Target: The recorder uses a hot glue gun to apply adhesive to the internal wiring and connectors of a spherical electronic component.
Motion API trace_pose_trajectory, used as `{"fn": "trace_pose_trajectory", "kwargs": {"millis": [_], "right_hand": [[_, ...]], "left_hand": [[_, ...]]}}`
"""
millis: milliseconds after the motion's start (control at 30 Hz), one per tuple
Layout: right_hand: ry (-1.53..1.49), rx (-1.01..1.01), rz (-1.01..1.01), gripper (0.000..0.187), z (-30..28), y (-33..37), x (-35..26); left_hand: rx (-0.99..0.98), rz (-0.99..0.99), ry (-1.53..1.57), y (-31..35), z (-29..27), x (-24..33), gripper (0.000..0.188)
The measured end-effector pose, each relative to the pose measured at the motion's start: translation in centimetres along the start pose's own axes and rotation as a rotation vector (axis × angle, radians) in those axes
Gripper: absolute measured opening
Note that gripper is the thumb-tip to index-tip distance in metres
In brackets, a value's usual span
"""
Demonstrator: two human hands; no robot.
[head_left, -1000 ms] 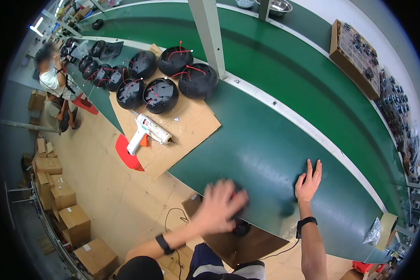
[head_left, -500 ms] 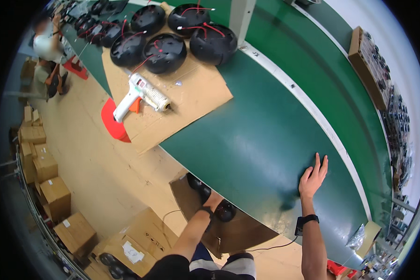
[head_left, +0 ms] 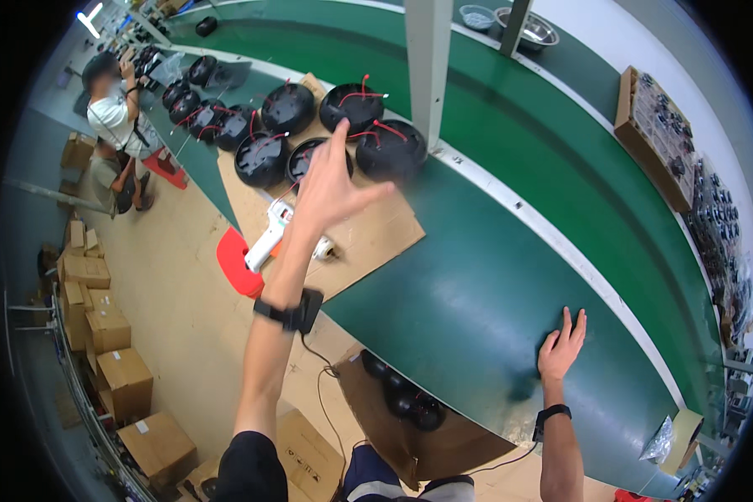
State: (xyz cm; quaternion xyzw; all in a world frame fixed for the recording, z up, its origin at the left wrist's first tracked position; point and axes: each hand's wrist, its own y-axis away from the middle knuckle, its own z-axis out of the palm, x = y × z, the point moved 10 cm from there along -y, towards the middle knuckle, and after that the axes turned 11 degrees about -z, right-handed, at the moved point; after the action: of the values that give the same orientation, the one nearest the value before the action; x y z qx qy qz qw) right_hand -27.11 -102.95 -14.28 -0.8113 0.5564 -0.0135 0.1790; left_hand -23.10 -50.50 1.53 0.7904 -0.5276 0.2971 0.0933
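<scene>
My left hand is raised over a cardboard sheet, holding nothing, with its thumb spread away from the fingers. It is nearest to several black round shells with red wires, among them the right-hand shell; it partly hides another shell. Below its wrist lies a white glue gun, partly covered by my forearm. Flat on the green table, my right hand rests with its fingers stretched out and nothing in it.
Below the table edge stands an open carton with black round shells inside. A grey post rises beside the shells on the table. A red stool stands under the cardboard. Cartons line the left; two people are at the far left.
My left hand has come up out of the carton, empty, and swung forward over the cardboard by the shells. My right hand stays flat on the table. The view has shifted somewhat.
</scene>
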Motion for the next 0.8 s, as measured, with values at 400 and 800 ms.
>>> {"fn": "trace_pose_trajectory", "kwargs": {"millis": [400, 800], "right_hand": [[-0.025, 0.061, -0.070, 0.051, -0.7, -0.9, -0.3], [0.057, 0.112, -0.131, 0.049, 0.9, 0.5, 1.1]], "left_hand": [[0.041, -0.117, -0.221, -3.3, 10.7, 1.2, 0.117], [-0.633, -0.403, 0.388, 41.9, 10.3, 5.3, 0.113]]}}
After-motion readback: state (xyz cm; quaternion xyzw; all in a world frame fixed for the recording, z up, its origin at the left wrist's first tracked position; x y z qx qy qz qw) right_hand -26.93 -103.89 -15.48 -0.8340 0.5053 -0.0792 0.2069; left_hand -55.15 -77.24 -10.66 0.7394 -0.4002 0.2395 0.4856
